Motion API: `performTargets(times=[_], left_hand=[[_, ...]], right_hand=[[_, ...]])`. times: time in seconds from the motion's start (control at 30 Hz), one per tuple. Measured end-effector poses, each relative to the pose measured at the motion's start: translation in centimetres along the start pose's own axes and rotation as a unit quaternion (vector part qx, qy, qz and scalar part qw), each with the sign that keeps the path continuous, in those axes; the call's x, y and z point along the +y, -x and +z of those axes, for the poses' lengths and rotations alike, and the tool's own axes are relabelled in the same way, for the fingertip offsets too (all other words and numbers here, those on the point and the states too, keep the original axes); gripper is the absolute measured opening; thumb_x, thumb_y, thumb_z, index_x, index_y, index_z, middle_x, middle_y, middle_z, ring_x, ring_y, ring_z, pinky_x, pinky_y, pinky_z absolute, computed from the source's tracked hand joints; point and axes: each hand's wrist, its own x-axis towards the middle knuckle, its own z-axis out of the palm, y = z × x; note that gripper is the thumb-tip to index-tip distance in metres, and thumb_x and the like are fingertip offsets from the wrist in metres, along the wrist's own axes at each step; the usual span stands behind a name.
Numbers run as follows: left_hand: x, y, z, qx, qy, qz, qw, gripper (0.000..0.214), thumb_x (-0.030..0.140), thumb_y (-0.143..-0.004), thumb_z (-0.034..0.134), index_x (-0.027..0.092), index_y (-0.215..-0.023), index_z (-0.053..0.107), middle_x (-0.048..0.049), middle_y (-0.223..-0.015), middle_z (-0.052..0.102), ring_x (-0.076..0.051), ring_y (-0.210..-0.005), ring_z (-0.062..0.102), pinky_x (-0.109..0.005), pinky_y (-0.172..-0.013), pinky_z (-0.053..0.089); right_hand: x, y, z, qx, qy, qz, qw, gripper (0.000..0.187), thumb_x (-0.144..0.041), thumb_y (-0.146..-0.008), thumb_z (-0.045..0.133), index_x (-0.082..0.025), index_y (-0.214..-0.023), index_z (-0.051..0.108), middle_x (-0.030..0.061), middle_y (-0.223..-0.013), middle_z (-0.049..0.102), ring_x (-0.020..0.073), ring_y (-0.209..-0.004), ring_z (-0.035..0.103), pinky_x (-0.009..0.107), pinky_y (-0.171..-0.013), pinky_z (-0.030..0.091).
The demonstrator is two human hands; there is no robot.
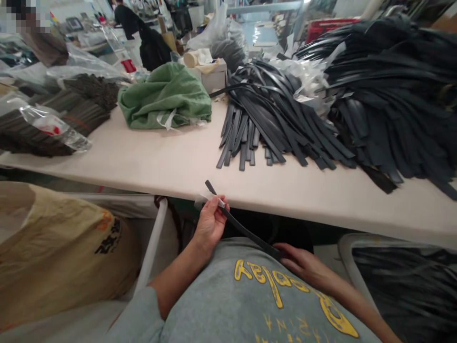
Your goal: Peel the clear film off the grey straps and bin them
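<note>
My left hand [211,220] is closed in a pinch on the upper part of a thin black strap [238,225], just below the table's front edge, with a scrap of clear film at the fingertips. The strap slants down to the right to my right hand [299,263], which lies against my grey shirt with its fingers closed on the strap's lower end. A fan of like black straps [264,119] lies on the beige table [160,162] straight ahead, beyond both hands.
A large heap of black straps [389,85] fills the table's right side. A green cloth bundle [166,95] sits at centre-left, dark bagged bundles [46,124] at far left. A tan sack [53,247] stands at my left, a bin of straps [403,281] at my right. A person stands far back.
</note>
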Motion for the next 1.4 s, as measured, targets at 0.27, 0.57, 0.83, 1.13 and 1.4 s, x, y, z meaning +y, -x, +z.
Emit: performTargets(times=[0.27, 0.57, 0.83, 1.13, 1.4], left_hand=[[1.1, 1.7, -2.4, -0.008, -0.010, 0.026, 1.000, 0.009, 0.018, -0.079, 0.075, 0.013, -0.079, 0.067, -0.0041, -0.085, 0.074, -0.012, -0.075, 0.069, -0.022, -0.073, 0.055], [3.9, -0.6, -4.7, 0.089, 0.081, -0.006, 0.993, 0.012, 0.025, -0.094, 0.059, 0.017, -0.090, 0.066, -0.0023, -0.086, 0.075, -0.012, -0.077, 0.072, -0.022, -0.071, 0.056], [2.4, -0.7, -4.9, 0.072, 0.071, -0.050, 0.994, 0.011, 0.026, -0.093, 0.060, 0.018, -0.093, 0.068, -0.0020, -0.087, 0.075, -0.012, -0.079, 0.072, -0.023, -0.076, 0.056], [0.4, 0.2, -5.8, 0.066, 0.058, -0.098, 0.991, 0.012, 0.024, -0.092, 0.061, 0.015, -0.092, 0.069, -0.0041, -0.087, 0.075, -0.014, -0.078, 0.072, -0.025, -0.072, 0.057], [1.0, 0.1, -5.6, 0.108, 0.094, -0.118, 0.983, 0.016, 0.024, -0.094, 0.057, 0.016, -0.087, 0.069, -0.0009, -0.082, 0.075, -0.009, -0.064, 0.068, -0.020, -0.062, 0.055]], right_hand=[[-13.6, -10.0, 1.8, -0.063, -0.160, -0.142, 0.975, 0.022, -0.034, -0.089, 0.051, -0.017, -0.090, 0.063, 0.0001, -0.071, 0.066, 0.0115, -0.056, 0.059, 0.022, -0.055, 0.048], [-11.8, -6.5, -0.8, 0.076, -0.037, -0.120, 0.989, 0.030, -0.043, -0.093, 0.045, -0.020, -0.084, 0.062, -0.0038, -0.054, 0.056, 0.0092, -0.040, 0.044, 0.022, -0.042, 0.035], [-12.2, -7.0, 0.5, 0.104, 0.084, -0.128, 0.983, 0.028, -0.037, -0.094, 0.043, -0.021, -0.085, 0.064, -0.0019, -0.060, 0.062, 0.0132, -0.052, 0.054, 0.025, -0.055, 0.039], [-13.8, -9.4, 1.6, 0.058, 0.122, -0.115, 0.984, 0.029, -0.035, -0.095, 0.044, -0.020, -0.083, 0.066, -0.0004, -0.062, 0.065, 0.0138, -0.054, 0.056, 0.026, -0.055, 0.038], [-16.7, -3.8, -4.6, 0.080, 0.118, -0.143, 0.979, 0.038, -0.037, -0.093, 0.051, -0.025, -0.128, 0.057, -0.0018, -0.069, 0.070, 0.0131, -0.050, 0.057, 0.026, -0.052, 0.044]])
